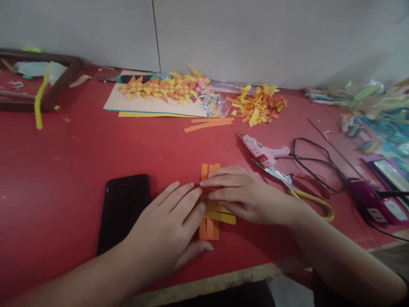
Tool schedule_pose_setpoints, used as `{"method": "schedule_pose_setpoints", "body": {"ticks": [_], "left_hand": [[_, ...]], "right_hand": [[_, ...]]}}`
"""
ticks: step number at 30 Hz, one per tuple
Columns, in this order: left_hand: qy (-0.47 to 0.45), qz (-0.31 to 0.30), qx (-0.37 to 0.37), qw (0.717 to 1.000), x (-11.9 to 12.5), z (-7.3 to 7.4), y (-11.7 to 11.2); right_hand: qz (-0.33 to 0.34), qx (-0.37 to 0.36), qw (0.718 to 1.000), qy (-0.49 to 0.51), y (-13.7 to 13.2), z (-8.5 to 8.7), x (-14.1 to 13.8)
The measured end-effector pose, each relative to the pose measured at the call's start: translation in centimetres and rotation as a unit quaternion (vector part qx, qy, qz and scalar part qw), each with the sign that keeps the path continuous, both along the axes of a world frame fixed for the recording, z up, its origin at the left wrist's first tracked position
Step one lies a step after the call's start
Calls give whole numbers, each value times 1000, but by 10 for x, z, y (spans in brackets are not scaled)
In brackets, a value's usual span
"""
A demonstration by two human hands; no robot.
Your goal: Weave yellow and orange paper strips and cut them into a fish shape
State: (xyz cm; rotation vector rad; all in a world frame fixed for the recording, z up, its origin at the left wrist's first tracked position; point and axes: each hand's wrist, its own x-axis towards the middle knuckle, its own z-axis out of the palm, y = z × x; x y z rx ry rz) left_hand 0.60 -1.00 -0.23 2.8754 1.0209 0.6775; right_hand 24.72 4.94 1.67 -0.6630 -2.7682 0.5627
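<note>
Orange and yellow paper strips (211,215) lie crossed on the red table (79,157) near its front edge. My left hand (169,232) lies flat on their left side, fingers stretched out and pressing down. My right hand (246,196) rests over the strips from the right, its fingers extended and close together, the fingertips touching the strips by my left fingertips. Part of the weave is hidden under both hands.
A black phone (123,209) lies left of my hands. A pink glue gun (263,151), scissors (300,187), a black cable (316,162) and a purple power strip (373,200) sit right. Woven strips on card (159,91), loose strips (209,123) and scraps (258,106) lie behind.
</note>
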Motion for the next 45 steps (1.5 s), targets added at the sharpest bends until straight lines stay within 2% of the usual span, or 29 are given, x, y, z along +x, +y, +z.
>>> {"method": "schedule_pose_setpoints", "body": {"ticks": [3,9,16,18,23,28,33,40,45], "left_hand": [[-23,6,11,1000,0,6,1],[-43,-10,11,999,0,9,1],[-30,-9,-1,1000,0,4,1],[-30,-10,-5,999,-1,5,1],[-46,-14,-19,999,0,5,2],[-42,-8,-17,999,0,3,4],[-44,-28,-23,998,1,3,2],[-46,-20,1,999,2,2,-2],[-39,-24,-7,999,2,2,-2]], "right_hand": [[11,9,999,-32,4,-3,2],[-131,62,988,-58,-8,-6,-10],[-170,98,980,-38,-15,-6,-13],[-168,70,983,-25,-13,-3,-10],[-109,-38,993,-33,-8,1,-4],[-108,-53,992,-31,-7,2,-5],[-97,-68,993,-3,-8,6,-7],[-100,-73,992,-3,-11,-2,-11],[-106,-69,992,-2,-12,-1,-12]]}}
